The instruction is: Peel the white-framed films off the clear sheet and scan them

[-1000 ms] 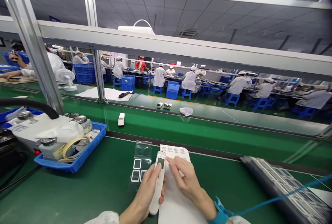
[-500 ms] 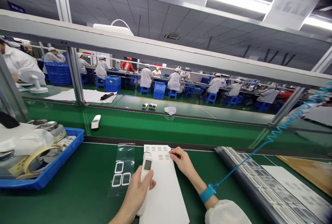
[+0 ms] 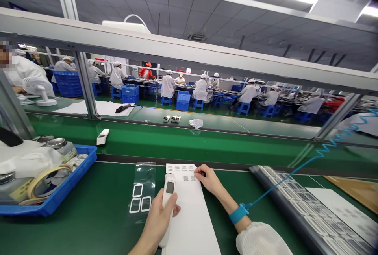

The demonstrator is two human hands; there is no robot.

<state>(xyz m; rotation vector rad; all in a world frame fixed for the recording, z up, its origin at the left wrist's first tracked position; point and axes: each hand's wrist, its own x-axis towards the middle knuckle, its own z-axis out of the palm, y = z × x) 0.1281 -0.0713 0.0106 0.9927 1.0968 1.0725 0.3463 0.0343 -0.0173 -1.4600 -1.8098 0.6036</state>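
Observation:
My left hand (image 3: 161,215) is closed round a white handheld device (image 3: 168,200) with a small grey screen, held above a long white sheet (image 3: 191,223). Small printed labels (image 3: 181,168) lie in rows at the sheet's far end. At its upper right corner, my right hand (image 3: 206,178) pinches with thumb and forefinger beside the labels; what is between the fingertips is too small to tell. A blue band with a coiled cord is on the right wrist. Left of the sheet lies a clear film (image 3: 144,180) bearing three white-edged frames (image 3: 137,190).
A blue tray (image 3: 71,180) with tape rolls and metal parts stands at the left. Another white device (image 3: 102,137) lies on the green belt beyond. At the right is a dark tray (image 3: 283,207) of framed pieces. A blue cord (image 3: 283,184) crosses above it. People sit farther back.
The view has shifted slightly. The white device on the belt has moved left. Both hands keep nearly the same poses at the sheet.

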